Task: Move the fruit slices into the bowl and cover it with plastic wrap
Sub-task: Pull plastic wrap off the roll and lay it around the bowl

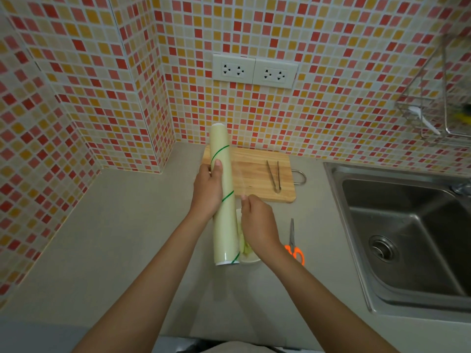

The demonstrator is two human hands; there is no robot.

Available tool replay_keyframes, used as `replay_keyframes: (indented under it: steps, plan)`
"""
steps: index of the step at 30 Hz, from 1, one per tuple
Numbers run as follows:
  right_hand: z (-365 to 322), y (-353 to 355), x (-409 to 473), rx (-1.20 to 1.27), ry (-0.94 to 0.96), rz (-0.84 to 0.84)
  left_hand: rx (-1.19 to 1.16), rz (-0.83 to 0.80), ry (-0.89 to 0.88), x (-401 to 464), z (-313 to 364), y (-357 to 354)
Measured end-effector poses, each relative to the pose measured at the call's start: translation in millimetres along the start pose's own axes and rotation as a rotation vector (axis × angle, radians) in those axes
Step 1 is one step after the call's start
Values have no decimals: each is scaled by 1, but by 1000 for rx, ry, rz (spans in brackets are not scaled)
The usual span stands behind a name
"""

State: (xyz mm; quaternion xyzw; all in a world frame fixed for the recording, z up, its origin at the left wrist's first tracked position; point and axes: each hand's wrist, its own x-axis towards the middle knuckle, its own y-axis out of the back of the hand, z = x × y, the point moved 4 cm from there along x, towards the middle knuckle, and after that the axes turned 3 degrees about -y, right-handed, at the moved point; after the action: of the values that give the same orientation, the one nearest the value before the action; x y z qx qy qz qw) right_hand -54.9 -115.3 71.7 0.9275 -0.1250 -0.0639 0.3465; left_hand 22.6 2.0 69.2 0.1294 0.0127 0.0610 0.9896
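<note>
The small white bowl point(251, 259) sits on the grey countertop point(127, 238) just in front of the person, mostly hidden behind the roll and the right wrist; pale green fruit slices point(243, 247) show inside it, so the transfer step looks done. Step in hand, as judged: drawing wrap off the roll. The long pale-green roll of plastic wrap point(224, 197) is held nearly upright over the bowl's left edge, with the left hand point(207, 189) curled round its middle, thumb on top. The right hand point(256, 220) is raised beside the roll, fingertips pinched together at what appears to be the film's free edge; a faint clear sheet point(239, 179) seems to stretch between roll and fingers, though it is barely visible. Beyond the bowl lies a light wooden cutting board point(257, 171) with metal tongs point(274, 177) resting on it. Orange-handled scissors point(294, 247) lie on the counter just right of the bowl; a steel sink point(407, 238) is farther right. Next move calls for pulling out enough film to span the rim, then cutting or tearing it and pressing it down around the bowl.
</note>
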Motion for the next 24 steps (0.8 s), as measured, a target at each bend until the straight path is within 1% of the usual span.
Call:
replay_keyframes:
  steps: [2, 5, 7, 9, 10, 12, 14, 18, 22, 24]
  plan:
    - [-3, -2, -5, -14, 6, -36, 33, 12, -27, 2, 4, 0]
    - [-3, -10, -11, -137, 24, -78, 77, 37, -60, 8, 8, 3]
    - [-2, -9, -8, -207, 39, -75, 99, 31, -57, 13, 7, 5]
    - [0, -3, -3, -203, 56, -67, 76, 21, -27, 17, 5, 7]
    - [1, 0, -1, -168, 61, -66, 46, 17, -2, 19, 3, 8]
    - [3, 2, -1, -13, 40, -68, -11, 5, 36, 22, 1, 9]
    - [5, -2, -5, 151, -28, -91, -21, -13, 38, 23, 1, 8]
    - [18, -17, -12, 305, -152, -140, -30, -36, 42, 20, 0, 6]
    - [25, -12, -5, 668, -304, -211, -84, -65, 56, 13, -4, 2]
    - [23, -10, 5, 712, -364, -198, -90, -80, 47, 7, -7, -2]
